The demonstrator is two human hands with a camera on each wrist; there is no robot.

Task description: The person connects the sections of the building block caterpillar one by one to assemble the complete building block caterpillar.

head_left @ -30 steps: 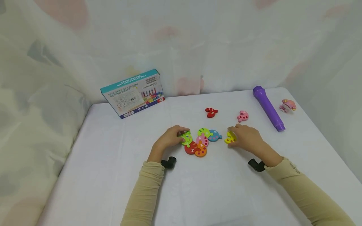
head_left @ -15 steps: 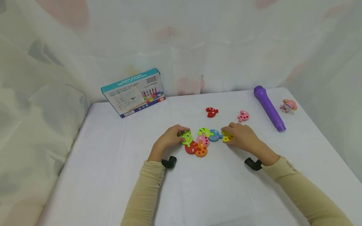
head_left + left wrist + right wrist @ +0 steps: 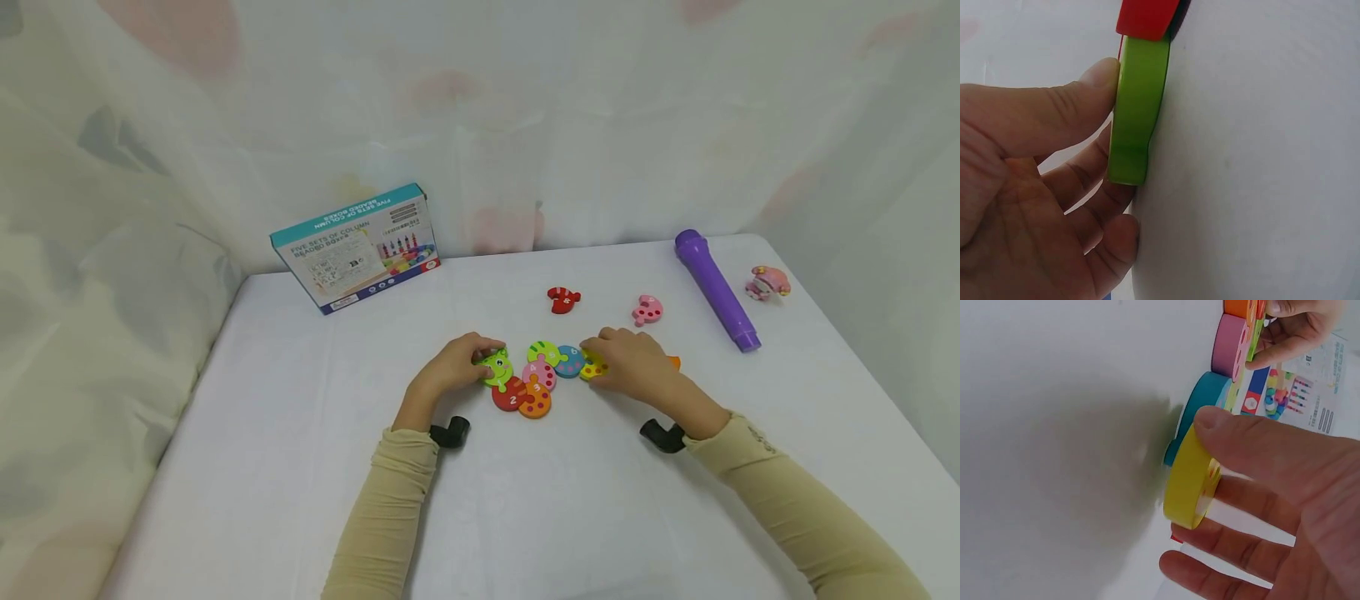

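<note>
My left hand [image 3: 452, 365] pinches the green caterpillar-head puzzle piece [image 3: 497, 367] between thumb and fingers. From it runs a curved chain of joined pieces: red [image 3: 510, 396], orange [image 3: 535, 402], pink [image 3: 539, 374], green [image 3: 542, 353] and blue [image 3: 569, 364]. My right hand [image 3: 637, 365] grips a yellow spotted puzzle piece [image 3: 1186, 481] by its edge, thumb on the near side. In the head view that piece meets the blue one's right end; whether the two are fully interlocked I cannot tell. Part of the yellow piece is hidden by my fingers.
Behind the chain lie a loose red piece [image 3: 562, 300] and a loose pink piece [image 3: 648, 310]. An orange piece [image 3: 675, 362] shows partly beyond my right wrist. A purple toy microphone [image 3: 717, 290] and a pink figurine [image 3: 768, 283] are at right; a cardboard box [image 3: 356, 250] stands back left.
My right hand has moved left with the yellow piece, closing the gap to the blue piece. An orange piece has come into view behind the right wrist. My left hand stays put.
</note>
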